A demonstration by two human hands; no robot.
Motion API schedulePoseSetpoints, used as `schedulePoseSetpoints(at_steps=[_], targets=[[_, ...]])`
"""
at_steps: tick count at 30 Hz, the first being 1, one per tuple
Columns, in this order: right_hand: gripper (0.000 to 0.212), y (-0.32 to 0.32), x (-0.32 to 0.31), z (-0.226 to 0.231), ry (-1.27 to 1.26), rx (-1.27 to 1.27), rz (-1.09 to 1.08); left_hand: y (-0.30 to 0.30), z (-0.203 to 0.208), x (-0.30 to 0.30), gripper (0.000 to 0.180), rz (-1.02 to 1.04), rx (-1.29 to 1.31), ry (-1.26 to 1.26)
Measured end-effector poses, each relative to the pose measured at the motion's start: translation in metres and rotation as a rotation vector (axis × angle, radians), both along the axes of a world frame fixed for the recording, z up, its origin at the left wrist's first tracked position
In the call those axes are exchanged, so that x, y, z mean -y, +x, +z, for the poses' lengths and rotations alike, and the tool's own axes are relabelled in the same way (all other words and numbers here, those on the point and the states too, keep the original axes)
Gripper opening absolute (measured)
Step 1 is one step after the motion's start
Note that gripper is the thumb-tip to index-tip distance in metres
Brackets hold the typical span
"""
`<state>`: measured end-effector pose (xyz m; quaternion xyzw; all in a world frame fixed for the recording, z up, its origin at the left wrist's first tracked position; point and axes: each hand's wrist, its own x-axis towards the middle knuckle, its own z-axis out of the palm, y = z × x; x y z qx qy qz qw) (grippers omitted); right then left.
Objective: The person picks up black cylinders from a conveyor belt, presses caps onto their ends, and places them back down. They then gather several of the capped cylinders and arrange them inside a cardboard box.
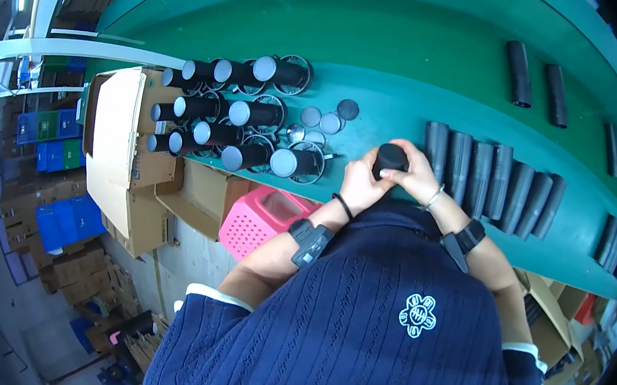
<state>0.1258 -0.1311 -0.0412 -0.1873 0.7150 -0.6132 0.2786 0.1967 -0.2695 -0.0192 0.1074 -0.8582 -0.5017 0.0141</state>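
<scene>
A black cylinder [392, 158] with a flat round top stands between my two hands, close to my chest at the bench's near edge. My left hand [362, 182] is closed round its left side. The fingers of my right hand [420, 178] wrap its right side, with the thumb near its top rim. The cylinder's lower part is hidden by my hands. Left of it lie several loose grey discs [329, 123] and one dark disc [347, 109]. Just right of my right hand, black ribbed tubes [479, 179] lie side by side in a row.
On the left, several black cylinders with grey round ends [260, 115] and wire rings stand in rows on the green bench [402, 89]. Below the bench's left end are an open cardboard box [114, 142] and a pink plastic basket [252, 224]. More black tubes [519, 73] lie at the back right.
</scene>
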Motion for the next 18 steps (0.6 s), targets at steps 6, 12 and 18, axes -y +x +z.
schedulePoseSetpoints(at_steps=[6, 12, 18], targets=[[0.061, -0.003, -0.007, -0.009, -0.272, 0.438, 0.075, 0.000, -0.002, 0.021, 0.059, -0.181, -0.076, 0.060], [0.054, 0.004, 0.008, -0.012, -0.111, 0.078, 0.002, 0.004, -0.013, 0.017, 0.054, -0.028, -0.054, -0.022], [0.052, -0.018, 0.004, -0.021, -0.214, 0.418, 0.056, -0.020, -0.011, 0.040, 0.052, -0.127, 0.325, 0.743]])
